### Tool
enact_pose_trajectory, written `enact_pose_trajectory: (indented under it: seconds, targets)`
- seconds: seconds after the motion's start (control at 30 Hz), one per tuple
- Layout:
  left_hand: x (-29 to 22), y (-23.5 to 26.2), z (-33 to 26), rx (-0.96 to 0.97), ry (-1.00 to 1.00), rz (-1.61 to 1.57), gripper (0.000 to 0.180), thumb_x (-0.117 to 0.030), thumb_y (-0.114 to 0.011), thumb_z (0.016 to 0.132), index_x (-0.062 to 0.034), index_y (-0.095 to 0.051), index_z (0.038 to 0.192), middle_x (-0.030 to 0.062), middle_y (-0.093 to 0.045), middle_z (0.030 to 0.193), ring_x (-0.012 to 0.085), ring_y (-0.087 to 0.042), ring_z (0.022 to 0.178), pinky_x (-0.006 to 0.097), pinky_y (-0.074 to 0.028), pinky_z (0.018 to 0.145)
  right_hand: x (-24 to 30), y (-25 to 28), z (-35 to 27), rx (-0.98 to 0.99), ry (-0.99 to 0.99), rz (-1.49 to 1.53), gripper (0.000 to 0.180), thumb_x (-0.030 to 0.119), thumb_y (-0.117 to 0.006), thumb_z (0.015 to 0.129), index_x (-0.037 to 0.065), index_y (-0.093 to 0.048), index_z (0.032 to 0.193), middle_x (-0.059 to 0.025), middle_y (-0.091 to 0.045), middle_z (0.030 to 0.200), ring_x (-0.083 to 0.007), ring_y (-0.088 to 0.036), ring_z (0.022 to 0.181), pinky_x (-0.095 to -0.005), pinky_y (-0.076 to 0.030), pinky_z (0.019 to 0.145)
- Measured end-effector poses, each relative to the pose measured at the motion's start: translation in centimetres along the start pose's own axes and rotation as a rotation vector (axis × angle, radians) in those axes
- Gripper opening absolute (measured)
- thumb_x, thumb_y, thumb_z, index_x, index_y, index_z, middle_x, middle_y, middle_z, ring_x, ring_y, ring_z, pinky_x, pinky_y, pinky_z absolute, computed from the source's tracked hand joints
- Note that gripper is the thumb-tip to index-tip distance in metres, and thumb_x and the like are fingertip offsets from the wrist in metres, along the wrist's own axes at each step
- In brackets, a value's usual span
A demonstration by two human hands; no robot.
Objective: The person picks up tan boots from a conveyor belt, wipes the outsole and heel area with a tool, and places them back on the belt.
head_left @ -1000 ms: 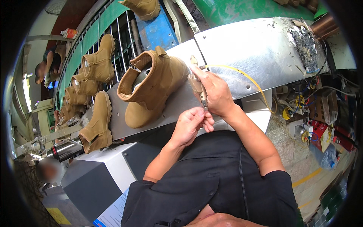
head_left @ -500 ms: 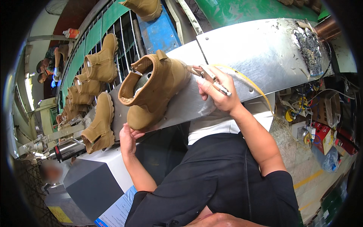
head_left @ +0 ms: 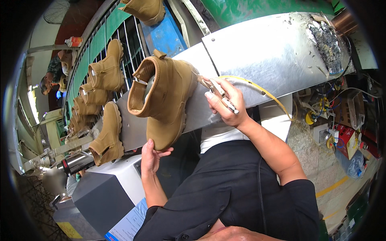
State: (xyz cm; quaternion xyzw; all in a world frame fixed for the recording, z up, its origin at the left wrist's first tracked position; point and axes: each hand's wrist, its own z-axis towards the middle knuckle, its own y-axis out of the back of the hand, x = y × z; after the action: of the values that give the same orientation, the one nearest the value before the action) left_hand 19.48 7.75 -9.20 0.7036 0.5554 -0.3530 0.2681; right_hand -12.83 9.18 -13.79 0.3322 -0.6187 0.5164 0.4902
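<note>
A tan ankle boot (head_left: 171, 90) with a chunky sole stands tilted over the near edge of the metal bench, its shaft opening facing left. Something grey shows inside the shaft. My left hand (head_left: 151, 160) pinches the boot's toe between thumb and fingers. On the heel side, my right hand (head_left: 230, 105) is closed round a slim metal hand tool (head_left: 217, 87), whose narrow tip points at the boot's heel. I cannot make out the tool's exact kind. A yellow hose (head_left: 257, 85) curves away behind that hand.
Another tan boot (head_left: 109, 130) lies left of mine, and several more stand along the wire rack (head_left: 129, 52). The metal bench (head_left: 257, 60) has a dark, crusted patch (head_left: 326, 50) at its right end. A grey-and-white machine (head_left: 114, 188) stands lower left. People are at far left.
The boot has turned so its toe points more to the right and nearer to me. My left hand has moved right with the toe. My right hand keeps the tool at the heel.
</note>
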Motion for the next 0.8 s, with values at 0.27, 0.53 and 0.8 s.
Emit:
enact_pose_trajectory:
  seconds: [0.27, 0.53, 0.8]
  targets:
    - [1.3, -5.5, -1.6, 0.214, 0.147, -0.157, 0.069, -0.052, -0.031, 0.102, 0.0067, -0.037, 0.138, 0.0306, -0.059, 0.118, 0.0383, -0.068, 0.097, 0.039, -0.062, 0.075, -0.4, -0.6, -1.1, -0.012, -0.046, 0.087, 0.041, 0.013, -0.06, 0.091, -0.001, -0.053, 0.129, 0.001, -0.058, 0.064, -0.0045, -0.051, 0.052, -0.0221, -0.04, 0.049]
    - [1.1, -11.0, -1.3, 0.443, 0.3, -0.247, 0.079, -0.062, -0.015, 0.099, 0.001, -0.028, 0.145, 0.0305, -0.054, 0.128, 0.0385, -0.064, 0.108, 0.042, -0.058, 0.082, 0.8, 1.2, -3.2, 0.065, -0.16, 0.207, 0.038, 0.011, -0.058, 0.092, -0.002, -0.053, 0.127, -0.0013, -0.057, 0.072, -0.0052, -0.05, 0.056, -0.0213, -0.04, 0.051]
    - [0.9, -15.1, 0.1, 0.681, 0.333, -0.29, 0.086, -0.067, -0.016, 0.095, 0.0009, -0.023, 0.147, 0.0315, -0.051, 0.131, 0.0391, -0.06, 0.114, 0.045, -0.054, 0.089, 5.1, 5.1, -6.9, 0.049, -0.397, 0.2, 0.038, 0.012, -0.057, 0.092, -0.003, -0.052, 0.127, -0.0023, -0.056, 0.073, -0.006, -0.051, 0.058, -0.0222, -0.042, 0.051]
